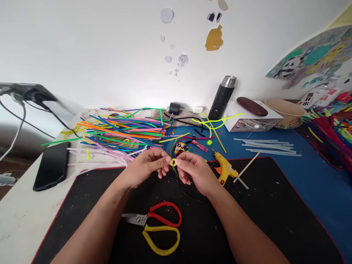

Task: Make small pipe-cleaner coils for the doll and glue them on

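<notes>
A small ring of yellow pipe cleaner [173, 162] is pinched between my two hands over the black mat. My left hand [151, 163] grips its left side with thumb and forefinger. From the other side, the thumb and forefinger of my right hand [194, 168] close on it. Just behind the hands stands a small colourful figure [180, 146]. A yellow glue gun [226, 168] lies to the right of my right hand. Nearer to me, scissors [162, 227] with one red and one yellow handle rest on the mat, their blades partly behind my left forearm.
Many coloured pipe cleaners [123, 132] lie in a heap at the back left. A phone [52, 165] is at the left. Glue sticks [269, 146], a black thermos [222, 97], a white box [253, 117] and a bowl [286, 110] stand or lie at the right.
</notes>
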`<act>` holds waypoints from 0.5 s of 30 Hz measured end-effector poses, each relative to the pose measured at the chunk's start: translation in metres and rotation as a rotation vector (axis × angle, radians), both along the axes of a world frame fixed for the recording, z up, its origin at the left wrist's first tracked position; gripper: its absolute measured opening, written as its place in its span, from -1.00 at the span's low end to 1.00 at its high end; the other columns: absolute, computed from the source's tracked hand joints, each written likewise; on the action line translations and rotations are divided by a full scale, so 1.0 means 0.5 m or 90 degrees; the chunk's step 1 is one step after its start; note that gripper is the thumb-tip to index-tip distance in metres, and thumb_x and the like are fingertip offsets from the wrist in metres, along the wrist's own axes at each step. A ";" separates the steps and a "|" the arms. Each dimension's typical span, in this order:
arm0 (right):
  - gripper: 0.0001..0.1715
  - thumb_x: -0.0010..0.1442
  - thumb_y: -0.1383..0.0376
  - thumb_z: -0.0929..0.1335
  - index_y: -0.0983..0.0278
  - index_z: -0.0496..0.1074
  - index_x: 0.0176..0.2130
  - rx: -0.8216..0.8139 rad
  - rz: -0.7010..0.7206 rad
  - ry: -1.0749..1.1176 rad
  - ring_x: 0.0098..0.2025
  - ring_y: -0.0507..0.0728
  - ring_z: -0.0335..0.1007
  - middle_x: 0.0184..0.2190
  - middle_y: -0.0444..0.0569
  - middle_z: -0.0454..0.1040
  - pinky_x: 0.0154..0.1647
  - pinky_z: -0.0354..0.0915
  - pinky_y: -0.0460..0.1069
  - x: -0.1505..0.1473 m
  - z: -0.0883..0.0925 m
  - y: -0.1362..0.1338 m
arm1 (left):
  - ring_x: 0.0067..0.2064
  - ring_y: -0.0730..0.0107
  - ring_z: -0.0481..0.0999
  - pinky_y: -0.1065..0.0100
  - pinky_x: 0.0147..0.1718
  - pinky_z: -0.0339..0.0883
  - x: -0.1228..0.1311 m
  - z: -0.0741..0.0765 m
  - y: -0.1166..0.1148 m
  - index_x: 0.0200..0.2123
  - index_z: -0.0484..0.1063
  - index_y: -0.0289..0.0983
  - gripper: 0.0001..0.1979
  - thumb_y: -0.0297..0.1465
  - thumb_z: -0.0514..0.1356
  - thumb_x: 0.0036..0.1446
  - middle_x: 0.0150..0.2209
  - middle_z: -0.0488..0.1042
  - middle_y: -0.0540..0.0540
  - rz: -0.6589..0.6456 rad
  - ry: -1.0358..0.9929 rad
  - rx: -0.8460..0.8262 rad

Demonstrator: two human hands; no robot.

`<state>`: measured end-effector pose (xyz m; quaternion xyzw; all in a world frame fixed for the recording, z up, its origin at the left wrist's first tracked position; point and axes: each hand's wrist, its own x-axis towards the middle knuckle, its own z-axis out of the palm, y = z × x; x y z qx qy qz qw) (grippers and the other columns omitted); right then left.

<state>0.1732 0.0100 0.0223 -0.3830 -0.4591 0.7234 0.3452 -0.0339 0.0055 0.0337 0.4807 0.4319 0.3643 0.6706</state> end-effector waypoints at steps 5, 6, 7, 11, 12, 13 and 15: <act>-0.58 0.18 -0.02 0.53 0.24 0.44 -0.29 0.012 0.006 -0.005 -0.66 -0.03 0.26 -0.63 -0.24 0.41 -0.69 0.06 -0.14 -0.002 -0.001 0.000 | -0.47 0.46 0.47 0.44 -0.46 0.40 0.002 0.002 -0.001 -0.34 0.58 -0.32 -0.56 -0.03 0.50 0.08 -0.47 0.55 -0.02 -0.002 0.017 0.002; -0.58 0.19 -0.02 0.53 0.24 0.44 -0.29 0.014 0.007 -0.006 -0.66 -0.03 0.26 -0.63 -0.24 0.42 -0.69 0.07 -0.14 -0.003 -0.002 0.000 | -0.47 0.46 0.47 0.44 -0.46 0.40 0.003 0.002 -0.001 -0.34 0.58 -0.32 -0.56 -0.03 0.49 0.08 -0.47 0.54 -0.02 -0.001 0.019 0.002; -0.58 0.19 -0.02 0.53 0.24 0.44 -0.29 0.016 0.008 -0.008 -0.66 -0.03 0.26 -0.63 -0.24 0.42 -0.68 0.07 -0.14 -0.003 -0.002 0.000 | -0.47 0.46 0.46 0.44 -0.46 0.40 0.003 0.003 -0.001 -0.35 0.57 -0.32 -0.55 -0.03 0.49 0.08 -0.47 0.54 -0.02 0.001 0.021 0.001; -0.59 0.20 -0.02 0.52 0.24 0.44 -0.30 0.030 0.007 -0.021 -0.66 -0.03 0.26 -0.63 -0.25 0.41 -0.68 0.08 -0.14 -0.003 -0.003 -0.002 | -0.49 0.46 0.44 0.43 -0.47 0.38 0.004 0.004 -0.002 -0.37 0.55 -0.31 -0.55 -0.02 0.48 0.07 -0.50 0.51 0.00 0.001 0.036 0.004; -0.60 0.21 -0.01 0.51 0.24 0.44 -0.30 0.034 0.005 -0.026 -0.66 -0.03 0.26 -0.63 -0.25 0.41 -0.68 0.08 -0.14 -0.003 -0.003 -0.002 | -0.49 0.46 0.43 0.42 -0.47 0.38 0.005 0.005 -0.002 -0.37 0.55 -0.31 -0.55 -0.01 0.48 0.07 -0.50 0.51 0.00 0.000 0.041 0.005; -0.60 0.22 -0.01 0.51 0.24 0.44 -0.29 0.038 0.002 -0.031 -0.66 -0.02 0.26 -0.63 -0.25 0.40 -0.67 0.09 -0.14 -0.003 -0.002 -0.002 | -0.49 0.46 0.43 0.42 -0.47 0.37 0.005 0.005 -0.002 -0.37 0.55 -0.31 -0.55 -0.01 0.48 0.07 -0.50 0.51 0.00 0.000 0.045 0.005; -0.62 0.22 0.00 0.50 0.23 0.44 -0.29 0.043 -0.003 -0.043 -0.65 -0.02 0.27 -0.63 -0.25 0.40 -0.67 0.10 -0.14 -0.003 -0.002 -0.003 | -0.49 0.45 0.43 0.41 -0.47 0.37 0.007 0.004 -0.003 -0.37 0.55 -0.30 -0.54 0.00 0.46 0.08 -0.49 0.52 -0.01 0.001 0.054 0.004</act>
